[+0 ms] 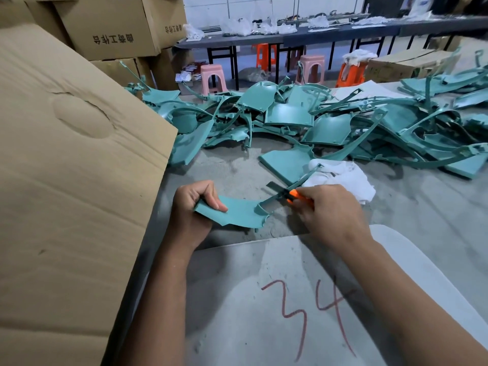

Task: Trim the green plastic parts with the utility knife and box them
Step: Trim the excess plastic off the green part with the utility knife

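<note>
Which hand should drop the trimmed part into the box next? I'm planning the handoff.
Left, probably: the left hand already pinches the green part beside the cardboard box, while the right hand holds the utility knife.

You have two hands in view: your left hand (194, 207) and your right hand (330, 210). You hold one green part (239, 213) and one utility knife (295, 195). One white cloth (343, 178) lies on the bench (422, 207). The heap of green parts (303, 120) is too tangled to count. Two pink stools (214, 77) and at least two orange stools (351, 72) stand behind. One big cardboard box (66, 167) sits at your left.
</note>
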Tool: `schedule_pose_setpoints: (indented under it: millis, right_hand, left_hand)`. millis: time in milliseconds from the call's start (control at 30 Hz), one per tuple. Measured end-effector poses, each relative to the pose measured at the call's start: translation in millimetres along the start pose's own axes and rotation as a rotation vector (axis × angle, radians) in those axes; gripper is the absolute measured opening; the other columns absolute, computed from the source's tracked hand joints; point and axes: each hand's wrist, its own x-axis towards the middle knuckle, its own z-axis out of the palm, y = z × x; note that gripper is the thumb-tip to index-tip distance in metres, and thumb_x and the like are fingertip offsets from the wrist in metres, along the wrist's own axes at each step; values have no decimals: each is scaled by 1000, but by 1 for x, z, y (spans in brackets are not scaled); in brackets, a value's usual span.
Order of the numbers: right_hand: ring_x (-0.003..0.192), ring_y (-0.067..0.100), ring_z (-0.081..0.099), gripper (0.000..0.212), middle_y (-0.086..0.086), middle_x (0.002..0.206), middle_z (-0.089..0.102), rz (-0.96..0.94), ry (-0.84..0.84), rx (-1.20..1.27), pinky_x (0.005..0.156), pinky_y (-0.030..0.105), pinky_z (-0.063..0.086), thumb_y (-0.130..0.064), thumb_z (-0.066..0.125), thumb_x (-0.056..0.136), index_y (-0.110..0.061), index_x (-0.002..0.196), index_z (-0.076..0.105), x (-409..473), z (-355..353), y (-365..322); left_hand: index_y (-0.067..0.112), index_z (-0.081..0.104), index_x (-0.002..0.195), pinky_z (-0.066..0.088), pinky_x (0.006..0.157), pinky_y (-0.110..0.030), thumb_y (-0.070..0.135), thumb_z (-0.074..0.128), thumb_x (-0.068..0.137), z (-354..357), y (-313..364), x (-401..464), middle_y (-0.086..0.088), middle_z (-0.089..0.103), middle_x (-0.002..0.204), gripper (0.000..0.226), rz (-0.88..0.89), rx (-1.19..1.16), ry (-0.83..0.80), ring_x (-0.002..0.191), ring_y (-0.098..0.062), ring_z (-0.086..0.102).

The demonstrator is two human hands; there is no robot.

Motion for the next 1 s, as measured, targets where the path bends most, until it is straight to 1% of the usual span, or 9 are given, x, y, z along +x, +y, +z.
schedule_pose_setpoints:
  millis: [200,267,367,467,600,700,800,900,1000]
  right_hand:
    - [72,32,57,13,5,79,72,274,98,-24,61,34,45,-38,73,91,-32,100,80,7,-16,34]
    - [71,33,57,14,6,77,69,317,160,-65,60,34,43,-38,76,89,-33,101,80,7,-19,34]
    - [84,36,60,12,6,87,68,266,217,-174,61,34,37,-30,71,91,-27,99,79,4,-14,21]
    - [90,31,55,16,4,92,64,205,106,-201,64,37,41,-21,64,93,-21,103,77,1,-7,4]
    - [87,26,61,27,-2,92,67,4,28,-4,73,40,53,-38,61,93,-24,107,79,-7,-6,-12]
    - [78,17,54,30,-13,81,60,-120,-55,78,62,32,44,-41,56,90,-31,107,78,-8,-7,-17]
    - [73,17,53,23,-10,81,59,27,44,107,56,27,33,-34,61,91,-31,106,78,-3,-8,-7]
    - [87,31,57,16,3,89,62,252,138,-127,62,33,29,-21,62,92,-21,100,76,2,-13,7]
    - [81,26,55,21,0,87,60,189,40,-95,62,33,32,-30,58,97,-22,103,77,-2,-13,-1]
  left_hand:
    - [15,49,58,36,55,-19,-36,36,67,-1,3,2,3,56,51,53,18,3,12,51,-9,44]
    - [15,48,56,36,56,-20,-31,38,67,1,3,1,2,56,51,49,21,0,12,52,-11,44]
    - [22,48,50,36,56,-22,-12,42,64,2,4,1,1,56,52,37,33,34,38,53,-13,43]
    - [23,48,51,37,56,-24,-10,43,65,6,4,1,1,56,53,36,46,95,54,54,-14,44]
    - [26,48,52,38,55,-21,-9,42,67,8,3,3,0,55,54,39,61,108,55,54,-11,45]
    - [27,48,51,38,56,-21,-7,41,68,5,3,3,2,56,53,38,59,126,83,54,-10,45]
    - [27,49,51,37,55,-21,-5,43,68,3,3,2,4,56,53,37,60,120,67,53,-11,44]
    - [27,49,51,37,55,-23,-5,46,68,2,5,2,1,56,53,37,72,124,60,53,-14,44]
    - [26,49,52,37,54,-22,-8,47,69,6,8,3,-3,56,54,38,99,132,42,53,-14,45]
